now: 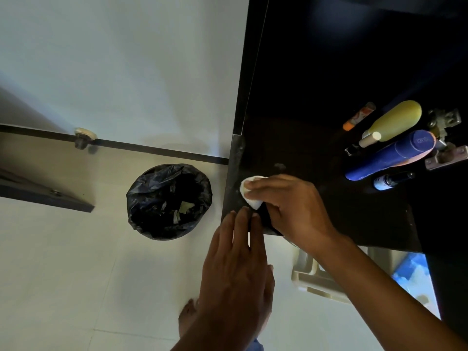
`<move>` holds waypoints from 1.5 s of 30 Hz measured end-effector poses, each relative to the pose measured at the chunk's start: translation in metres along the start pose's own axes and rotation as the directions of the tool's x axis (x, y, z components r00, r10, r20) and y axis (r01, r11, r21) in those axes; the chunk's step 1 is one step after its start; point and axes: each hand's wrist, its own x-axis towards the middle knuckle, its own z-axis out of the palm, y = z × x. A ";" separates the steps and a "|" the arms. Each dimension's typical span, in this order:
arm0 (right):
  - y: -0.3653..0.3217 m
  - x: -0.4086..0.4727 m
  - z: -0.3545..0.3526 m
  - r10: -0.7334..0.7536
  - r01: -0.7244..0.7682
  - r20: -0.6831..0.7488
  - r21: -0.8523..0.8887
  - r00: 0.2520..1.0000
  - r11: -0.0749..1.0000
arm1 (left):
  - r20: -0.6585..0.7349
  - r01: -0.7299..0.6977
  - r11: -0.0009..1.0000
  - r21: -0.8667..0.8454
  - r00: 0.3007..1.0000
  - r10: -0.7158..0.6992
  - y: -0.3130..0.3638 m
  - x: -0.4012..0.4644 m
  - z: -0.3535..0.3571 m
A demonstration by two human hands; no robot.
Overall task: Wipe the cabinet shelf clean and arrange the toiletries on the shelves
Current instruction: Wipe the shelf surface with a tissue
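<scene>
Obs.: right hand (pixel 286 206) presses a small white wad of cloth or tissue (pixel 249 192) flat against the dark, glossy cabinet shelf (pixel 304 153) at its front left corner; fingers are curled over the wad, holding it down. Left hand (pixel 238 254) lies with fingers extended and close together, tips touching the shelf's front edge, holding nothing.

Toiletries cluster at the right rear of the same shelf, well apart from the wad: yellow plastic bottle with cream cap (pixel 395 121), tall blue cylindrical bottle (pixel 390 155), slim orange-tipped tube (pixel 358 116), small dark bottle with pale end (pixel 392 181). Metal door hinges (pixel 445 138) sit just beside them.

Whitish smudges (pixel 279 166) show on the shelf near the wad; judged step: wiping, early.

Risks:
- Wide sweep rightward could knock the standing bottles; they are packed close, so one may topple the rest.
- Wad is small; it may smear residue rather than lift it.
- Debris pushed off the left corner may miss the round bin with black liner (pixel 169 201) on the pale tiled floor below.
</scene>
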 end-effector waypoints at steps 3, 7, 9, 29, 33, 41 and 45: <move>0.001 0.002 -0.002 0.083 -0.098 -0.130 -0.111 0.988 0.989 | -0.010 -0.008 0.999 0.035 1.000 0.008 -0.001 -0.002 0.001; 0.001 0.039 0.006 0.077 -0.125 -0.206 -0.231 0.975 0.965 | 0.000 0.003 0.999 0.035 1.000 -0.003 0.000 0.000 -0.002; -0.005 0.058 0.011 0.089 -0.137 -0.225 -0.209 0.970 0.968 | -0.008 0.009 0.999 0.038 1.000 -0.009 0.001 0.001 -0.003; -0.003 0.085 0.014 -0.036 0.004 -0.106 -0.285 0.994 0.958 | -0.087 0.008 0.999 -0.051 0.996 -0.012 -0.001 -0.003 -0.002; 0.001 0.055 0.007 0.020 -0.045 -0.105 -0.233 0.994 0.971 | -0.089 0.005 0.997 -0.082 0.996 -0.012 -0.004 -0.001 -0.005; -0.018 -0.067 -0.008 0.098 -0.108 -0.065 -0.180 0.993 0.978 | -0.054 0.017 0.993 -0.114 0.998 -0.024 -0.009 0.014 -0.014; 0.002 -0.060 -0.014 0.180 -0.223 -0.208 -0.208 0.961 0.952 | -0.043 0.046 0.994 -0.098 0.998 -0.051 -0.008 0.025 -0.024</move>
